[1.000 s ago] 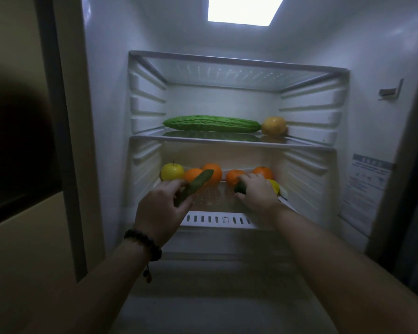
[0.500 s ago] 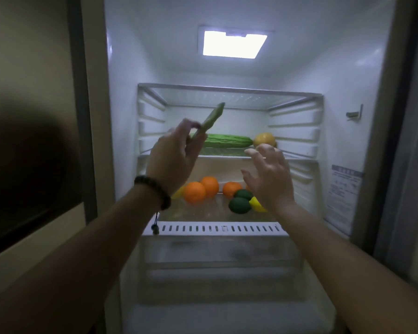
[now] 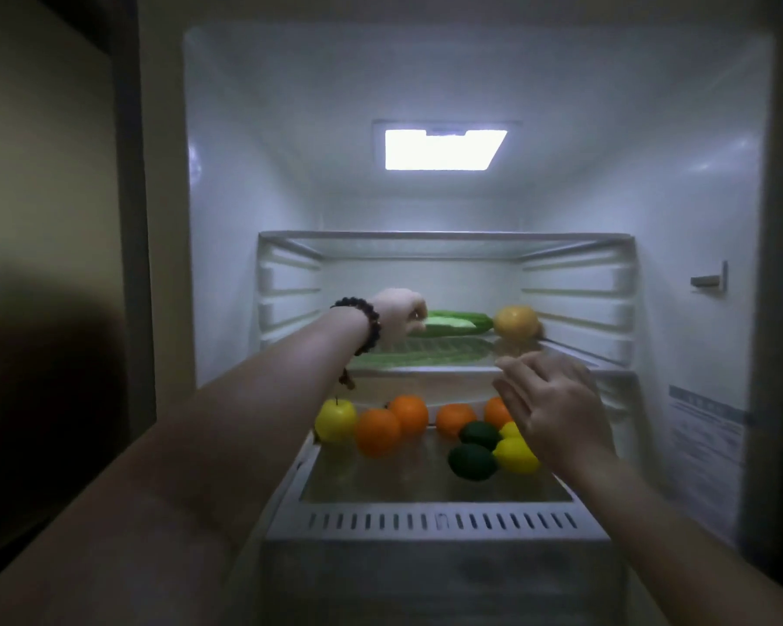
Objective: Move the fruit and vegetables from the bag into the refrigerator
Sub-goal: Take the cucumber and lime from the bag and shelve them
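Observation:
The open refrigerator [image 3: 245, 219] fills the view. My left hand [image 3: 398, 319], with a bead bracelet on the wrist, reaches onto the middle glass shelf [image 3: 426, 368]. Its curled fingers hold the left end of a slim green vegetable [image 3: 448, 328], which lies low in front of the bitter gourd [image 3: 471, 316]. A yellow-orange fruit [image 3: 516, 323] sits to their right. My right hand [image 3: 557, 408] hovers open in front of the lower shelf [image 3: 426, 485], holding nothing. On that shelf are a yellow apple [image 3: 335, 420], several oranges [image 3: 377, 431], two dark green fruits [image 3: 472, 461] and lemons [image 3: 516, 454]. The bag is out of view.
An empty glass shelf [image 3: 444, 239] sits above the middle one, under the ceiling lamp [image 3: 444, 149]. A vented drawer front [image 3: 439, 520] runs below the lower shelf. A dark cabinet panel [image 3: 41, 264] stands to the left of the refrigerator.
My left hand carried the slim green vegetable up from the lower shelf and onto the middle shelf beside the bitter gourd. My right hand let go of a dark green fruit and drew back, open.

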Tool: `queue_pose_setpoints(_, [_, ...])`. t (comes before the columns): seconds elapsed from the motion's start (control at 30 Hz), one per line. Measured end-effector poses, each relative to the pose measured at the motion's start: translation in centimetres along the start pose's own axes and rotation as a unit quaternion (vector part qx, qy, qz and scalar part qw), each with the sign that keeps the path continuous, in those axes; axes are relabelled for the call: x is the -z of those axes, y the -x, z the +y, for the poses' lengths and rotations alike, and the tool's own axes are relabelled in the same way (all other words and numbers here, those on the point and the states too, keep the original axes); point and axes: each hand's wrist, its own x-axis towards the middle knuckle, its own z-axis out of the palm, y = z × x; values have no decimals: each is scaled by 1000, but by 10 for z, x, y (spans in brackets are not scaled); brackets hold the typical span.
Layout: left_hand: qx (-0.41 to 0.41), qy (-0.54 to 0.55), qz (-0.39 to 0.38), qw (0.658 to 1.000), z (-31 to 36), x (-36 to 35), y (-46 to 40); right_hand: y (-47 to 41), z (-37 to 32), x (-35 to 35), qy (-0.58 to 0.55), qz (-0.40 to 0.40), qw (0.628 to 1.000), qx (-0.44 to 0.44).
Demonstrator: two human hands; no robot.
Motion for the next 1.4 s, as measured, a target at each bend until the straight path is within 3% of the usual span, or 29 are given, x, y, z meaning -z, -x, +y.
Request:
queue_pose_setpoints(0.5, [62, 5, -53, 997, -19, -29, -49, 2, -1, -7, 15, 27, 1000, -5])
queue_pose_setpoints(0.67, [66, 43, 13, 997, -14, -9, -35, 2, -3, -5, 10, 10, 1000, -10])
queue_pose_setpoints(0.97, [104, 11, 68, 992, 4, 18, 33, 2, -12, 6, 2, -30, 999, -37])
queue_pose_setpoints(1.2, [80, 25, 163, 983, 51, 20, 103, 14, -26, 31, 24, -143, 987, -65])
queue_pose_setpoints(1.4, [36, 30, 162, 986, 93, -11, 163, 58, -39, 61, -5, -153, 983, -99])
